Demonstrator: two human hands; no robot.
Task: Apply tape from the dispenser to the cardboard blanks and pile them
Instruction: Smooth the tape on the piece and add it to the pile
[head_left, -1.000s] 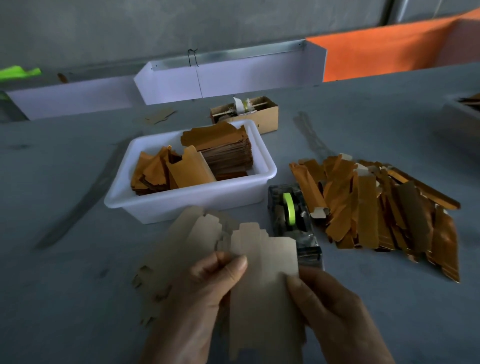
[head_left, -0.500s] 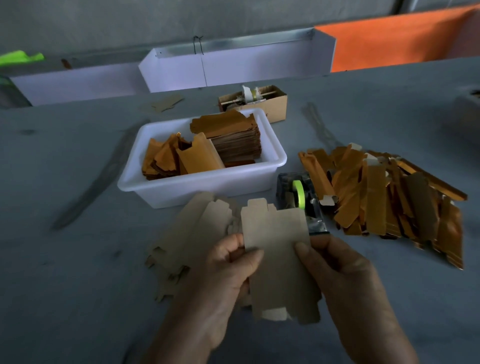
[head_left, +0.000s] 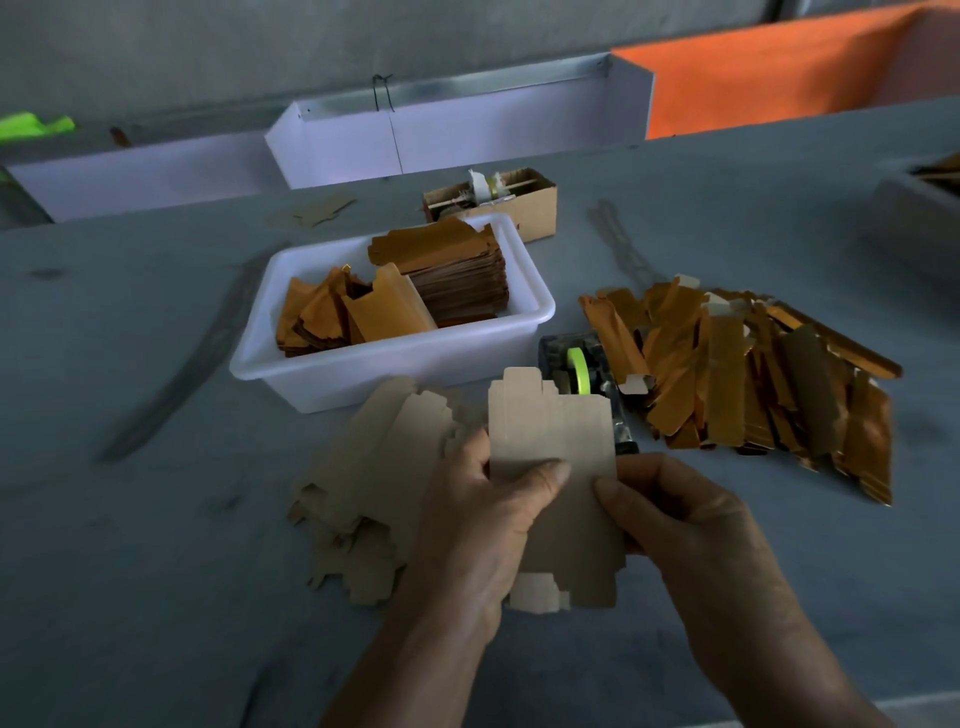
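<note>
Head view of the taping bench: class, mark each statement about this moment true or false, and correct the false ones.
1. Both hands hold one cardboard blank. True: the left hand and the right hand each pinch it from one side.
2. The tape dispenser stands inside the white tub. False: it stands on the table, right of the tub.
3. The tape roll in the dispenser is yellow-green. True.
4. The white tub holds only tape rolls. False: it holds orange-brown card pieces, some stacked, some loose.
5. A heap of folded gold-brown pieces lies right of the dispenser. True.
</note>
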